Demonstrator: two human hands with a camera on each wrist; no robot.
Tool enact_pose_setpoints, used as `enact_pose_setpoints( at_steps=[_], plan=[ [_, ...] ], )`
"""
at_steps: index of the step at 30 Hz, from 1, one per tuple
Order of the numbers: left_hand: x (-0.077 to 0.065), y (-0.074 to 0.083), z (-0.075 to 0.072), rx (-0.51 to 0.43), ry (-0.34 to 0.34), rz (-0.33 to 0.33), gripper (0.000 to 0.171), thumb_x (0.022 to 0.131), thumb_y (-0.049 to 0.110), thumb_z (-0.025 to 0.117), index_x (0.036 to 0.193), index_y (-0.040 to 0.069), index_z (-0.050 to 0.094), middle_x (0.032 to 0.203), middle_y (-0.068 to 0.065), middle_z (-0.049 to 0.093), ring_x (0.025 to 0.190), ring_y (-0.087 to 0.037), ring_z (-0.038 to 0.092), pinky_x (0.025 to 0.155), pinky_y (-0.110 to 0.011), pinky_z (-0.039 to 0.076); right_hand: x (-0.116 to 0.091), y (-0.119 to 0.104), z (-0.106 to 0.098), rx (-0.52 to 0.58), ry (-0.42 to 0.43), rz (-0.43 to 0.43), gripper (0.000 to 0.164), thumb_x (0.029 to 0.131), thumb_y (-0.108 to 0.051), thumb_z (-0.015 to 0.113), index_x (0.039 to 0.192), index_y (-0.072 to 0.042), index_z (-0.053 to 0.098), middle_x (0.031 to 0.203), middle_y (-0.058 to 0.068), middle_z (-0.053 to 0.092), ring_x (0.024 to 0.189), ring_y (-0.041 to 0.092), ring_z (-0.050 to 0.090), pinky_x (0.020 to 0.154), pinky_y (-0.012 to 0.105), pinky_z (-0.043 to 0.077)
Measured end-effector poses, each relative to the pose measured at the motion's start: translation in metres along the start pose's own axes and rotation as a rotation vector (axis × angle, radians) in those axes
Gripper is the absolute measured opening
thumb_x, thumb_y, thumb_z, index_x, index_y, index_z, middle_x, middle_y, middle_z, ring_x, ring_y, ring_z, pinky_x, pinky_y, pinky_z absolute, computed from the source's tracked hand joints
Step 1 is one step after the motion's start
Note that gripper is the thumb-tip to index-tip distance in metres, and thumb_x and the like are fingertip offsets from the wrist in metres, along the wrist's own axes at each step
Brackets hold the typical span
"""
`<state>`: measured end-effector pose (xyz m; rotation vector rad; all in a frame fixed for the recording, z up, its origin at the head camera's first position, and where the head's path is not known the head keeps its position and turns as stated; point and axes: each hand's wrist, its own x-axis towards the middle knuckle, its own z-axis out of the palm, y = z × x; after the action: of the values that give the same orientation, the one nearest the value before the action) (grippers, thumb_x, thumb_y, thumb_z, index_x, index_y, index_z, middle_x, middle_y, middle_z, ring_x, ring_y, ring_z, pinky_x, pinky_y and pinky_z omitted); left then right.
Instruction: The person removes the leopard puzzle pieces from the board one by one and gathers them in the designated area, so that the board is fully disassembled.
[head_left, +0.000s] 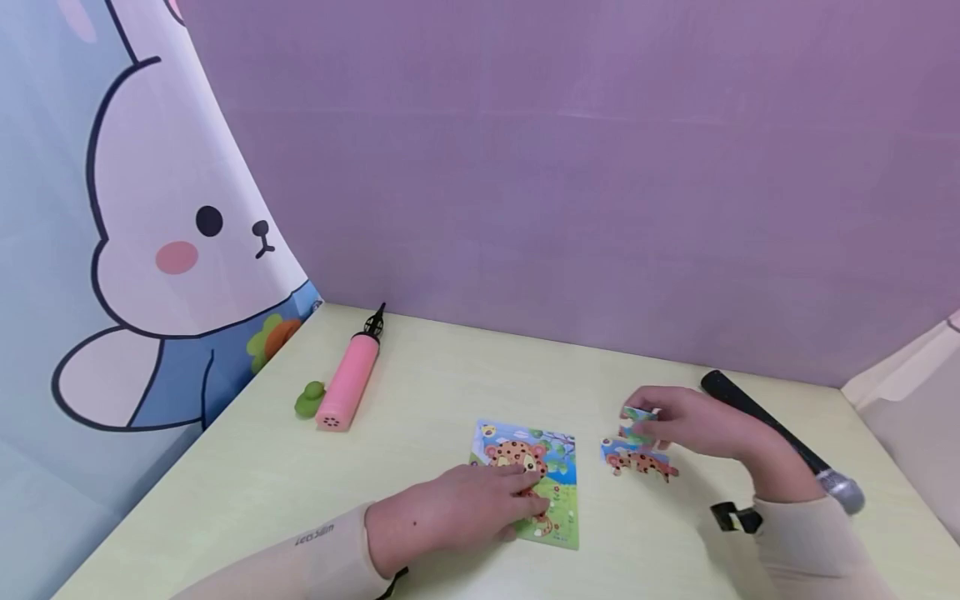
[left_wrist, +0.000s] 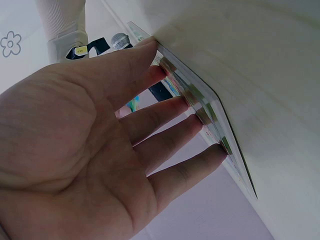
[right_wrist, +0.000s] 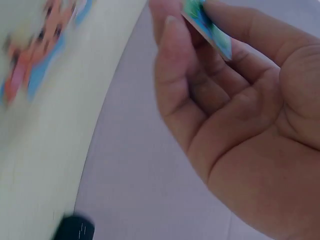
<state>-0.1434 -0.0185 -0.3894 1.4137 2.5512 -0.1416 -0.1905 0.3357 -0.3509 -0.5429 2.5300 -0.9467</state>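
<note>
Left hand (head_left: 465,508) on leopard puzzle (head_left: 558,496), loose piece (head_left: 636,415) in right hand (head_left: 701,423).

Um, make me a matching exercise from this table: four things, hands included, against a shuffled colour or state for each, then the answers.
Things:
1. left hand
2. right hand
3. hand pump
4. microphone

Colours or states:
A. pink and black
B. pinching a puzzle piece
C. black and silver
D. fingers touching the spotted-animal picture board

Right pairs: 1-D, 2-B, 3-A, 4-C
</note>
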Motion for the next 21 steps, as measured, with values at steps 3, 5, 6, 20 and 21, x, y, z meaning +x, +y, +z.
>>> enact_pose_setpoints(
  at_steps=[3,5,6,20,21],
  plan=[
    [0.000,0.000,0.000,-0.001,-0.004,-0.001,0.056,0.107,0.042,0.061,0.161,0.042,0.046,0.175,0.009,0.037,0.161,-0.015,0.039,0.121,-0.040,0.052,-0.014,0.016,-0.010,-0.009,-0.027,0.041,0.029,0.106,-0.019,0.065,0.132,-0.005,0.063,0.109,0.008,0.072,0.087,0.017,0.072,0.074,0.030,0.061],
    [0.001,0.000,0.000,0.001,-0.005,-0.002,0.056,0.107,0.042,0.061,0.161,0.042,0.045,0.175,0.009,0.037,0.161,-0.014,0.039,0.120,-0.040,0.052,-0.022,0.029,-0.016,-0.003,-0.041,0.065,0.029,0.106,-0.017,0.064,0.132,-0.003,0.063,0.108,0.008,0.073,0.085,0.016,0.073,0.073,0.030,0.061],
    [0.001,0.000,0.000,0.002,-0.007,-0.004,0.056,0.107,0.043,0.061,0.161,0.042,0.045,0.175,0.009,0.037,0.161,-0.014,0.039,0.120,-0.040,0.053,-0.026,0.035,-0.018,0.003,-0.047,0.073,0.028,0.107,-0.016,0.063,0.131,-0.002,0.063,0.105,0.008,0.073,0.082,0.016,0.073,0.071,0.030,0.061],
    [0.002,-0.001,0.001,0.007,-0.006,-0.003,0.055,0.107,0.043,0.061,0.161,0.041,0.047,0.174,0.008,0.037,0.161,-0.014,0.040,0.119,-0.039,0.054,-0.041,0.084,-0.022,0.110,-0.141,0.150,0.018,0.107,-0.016,0.063,0.116,-0.003,0.072,0.088,0.000,0.073,0.071,0.012,0.065,0.061,0.026,0.052],
    [0.002,-0.001,0.001,0.007,-0.006,-0.002,0.055,0.107,0.043,0.061,0.161,0.041,0.047,0.174,0.008,0.037,0.161,-0.014,0.040,0.119,-0.039,0.054,-0.041,0.085,-0.021,0.111,-0.140,0.153,0.018,0.107,-0.016,0.064,0.116,-0.003,0.072,0.089,0.001,0.074,0.071,0.012,0.065,0.061,0.026,0.051]
  ],
)
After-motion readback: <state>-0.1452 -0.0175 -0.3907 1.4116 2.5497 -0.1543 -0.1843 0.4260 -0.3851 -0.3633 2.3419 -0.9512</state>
